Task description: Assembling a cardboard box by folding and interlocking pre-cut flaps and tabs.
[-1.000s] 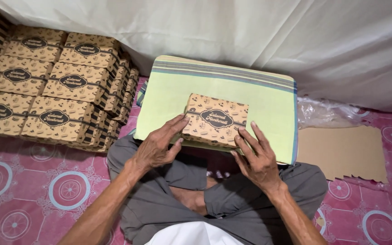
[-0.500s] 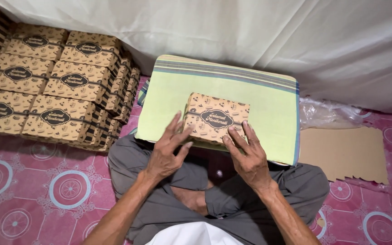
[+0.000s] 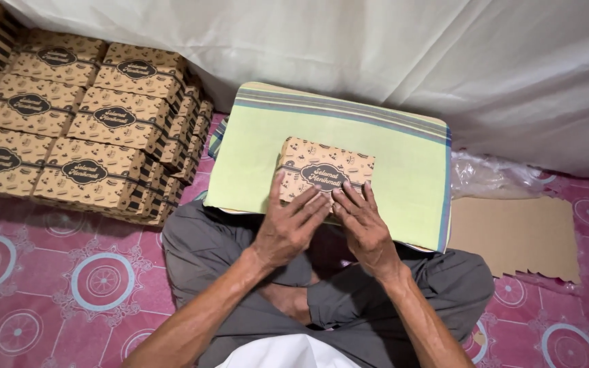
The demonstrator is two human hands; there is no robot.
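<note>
I'm seeing both hands pressing flat on a brown patterned box [image 3: 326, 176], left hand [image 3: 288, 228] and right hand [image 3: 361, 228] side by side, box sitting on a pale green cloth-covered board [image 3: 253, 157]. Stacks of matching boxes [image 3: 83, 129] are sitting to the left.

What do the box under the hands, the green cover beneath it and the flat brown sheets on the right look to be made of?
Box: printed brown paperboard, matte, with crisp folded edges. Green cover: woven cloth, likely cotton, matte, with striped borders, draped over a flat base. Brown sheets: plain cardboard, unprinted, with a jagged cut lower edge. Both hands, left and right, rest flat on the box.
</note>
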